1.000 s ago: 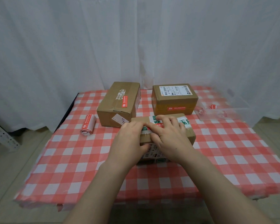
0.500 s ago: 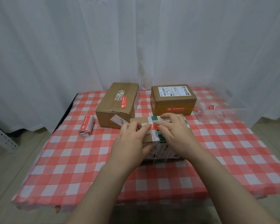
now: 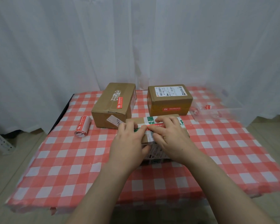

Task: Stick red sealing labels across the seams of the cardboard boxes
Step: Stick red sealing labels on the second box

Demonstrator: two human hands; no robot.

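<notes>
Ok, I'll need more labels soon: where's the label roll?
Head view: the label roll lies on the checked tablecloth, left side, just left of the long cardboard box.

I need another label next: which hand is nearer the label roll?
Left. The left hand presses on the near box, right of the label roll; the right hand is farther right.

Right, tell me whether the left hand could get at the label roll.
Probably yes: the label roll lies on open cloth to the left of the left hand, nothing between them.
</notes>
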